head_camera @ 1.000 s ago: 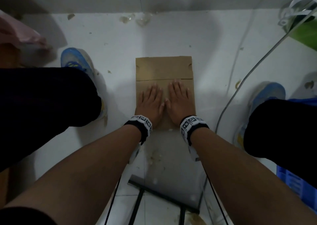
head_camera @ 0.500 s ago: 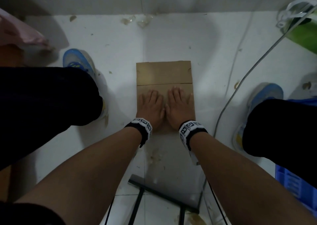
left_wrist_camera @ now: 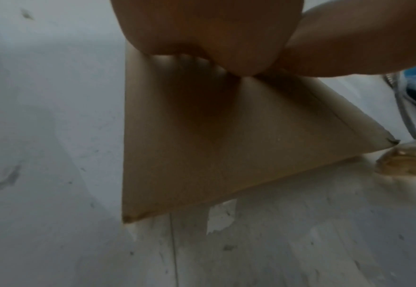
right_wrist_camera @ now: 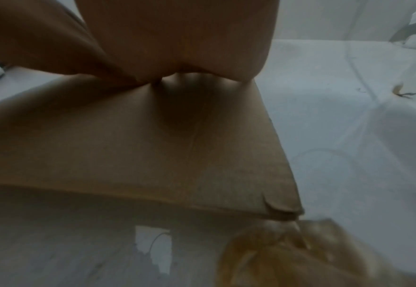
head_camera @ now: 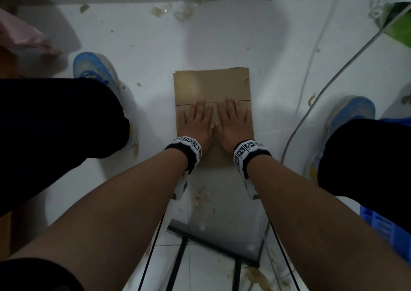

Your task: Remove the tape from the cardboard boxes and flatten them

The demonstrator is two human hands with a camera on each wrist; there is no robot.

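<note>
A flattened brown cardboard box [head_camera: 211, 86] lies on the white floor between my feet. My left hand [head_camera: 196, 122] and right hand [head_camera: 232, 120] lie side by side on it, palms down, fingers straight, pressing it flat. The fingertips reach a fold line across the box. In the left wrist view the heel of my left hand [left_wrist_camera: 211, 33] bears on the cardboard [left_wrist_camera: 202, 155]. The right wrist view shows my right hand [right_wrist_camera: 177, 38] pressing the cardboard [right_wrist_camera: 128, 145] near its torn corner. A crumpled wad of tape [right_wrist_camera: 300, 252] lies just off that corner.
Blue shoes stand at left [head_camera: 93, 68] and right [head_camera: 353, 113] of the box. A grey cable [head_camera: 315, 99] crosses the floor at right. A blue crate [head_camera: 387, 224], a green bag [head_camera: 400, 22], a pink bag [head_camera: 20, 33] and tape scraps [head_camera: 173, 10] surround the spot.
Both hands have slid a little forward along the box, so the fingertips now reach the fold line. The box stays flat on the floor.
</note>
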